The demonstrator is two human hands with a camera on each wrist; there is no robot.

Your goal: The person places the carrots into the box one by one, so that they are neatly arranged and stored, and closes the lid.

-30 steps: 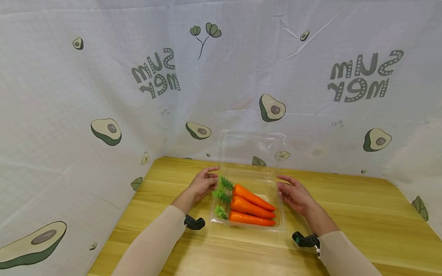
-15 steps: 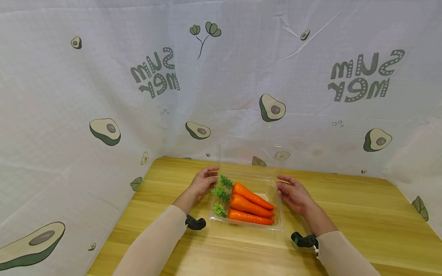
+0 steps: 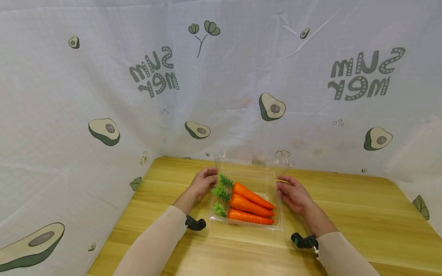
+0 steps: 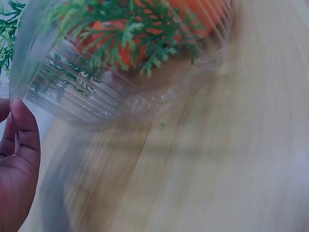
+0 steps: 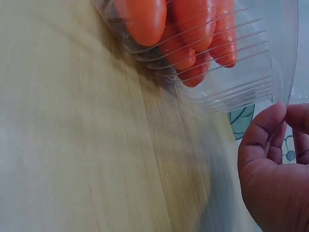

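A clear plastic clamshell box [image 3: 270, 189] sits on the wooden table with its lid [image 3: 248, 169] raised and tilted back at the far side. Inside lie three orange carrots [image 3: 250, 207], their leafy green tops [image 3: 221, 193] toward the left wall. With thumb and finger, my left hand [image 3: 203, 184] pinches the box's rim at the far left; the left wrist view shows this grip [image 4: 21, 150] near the ribbed wall. At the far right my right hand [image 3: 294, 194] pinches the opposite rim, seen closely in the right wrist view. Carrot tips [image 5: 193, 72] show through the plastic there.
The wooden table [image 3: 221, 257] extends to both sides and in front of the box. A white curtain [image 3: 235, 76] printed with avocados and lettering hangs close behind it and along the left side. Dark cameras [image 3: 195, 223] are strapped to both wrists.
The lid has swung farther back and lower behind the box. Box and carrots shifted very slightly to the left in view; both hands keep their places at the rim.
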